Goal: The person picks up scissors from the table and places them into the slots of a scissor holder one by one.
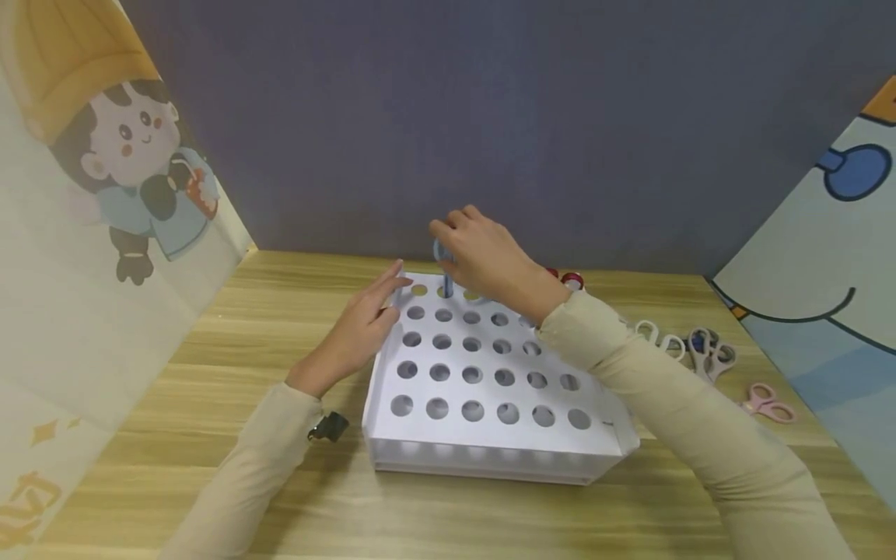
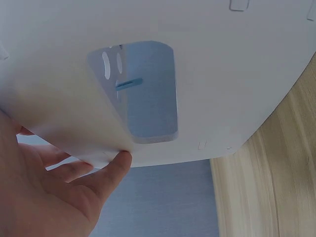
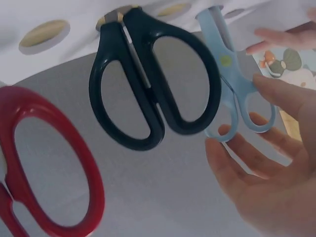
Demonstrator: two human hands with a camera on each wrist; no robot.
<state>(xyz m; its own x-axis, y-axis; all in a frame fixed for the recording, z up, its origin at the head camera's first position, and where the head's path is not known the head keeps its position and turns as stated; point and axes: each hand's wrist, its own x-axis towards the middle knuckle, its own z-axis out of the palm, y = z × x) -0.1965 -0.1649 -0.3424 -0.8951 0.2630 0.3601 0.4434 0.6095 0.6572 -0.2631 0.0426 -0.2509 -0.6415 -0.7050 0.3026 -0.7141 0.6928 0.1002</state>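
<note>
blue scissors (image 3: 232,84) in rack (image 1: 490,435) back edge, right hand (image 1: 490,260)

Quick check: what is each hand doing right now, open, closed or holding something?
Left hand: open, straight fingers resting on the white rack edge.
Right hand: fingers curled round the light blue scissors standing in a rack hole.

light blue scissors (image 3: 232,84) upright, blades down in back-row hole of white perforated rack (image 1: 490,373), handles up, apparently pinched by fingers
</note>
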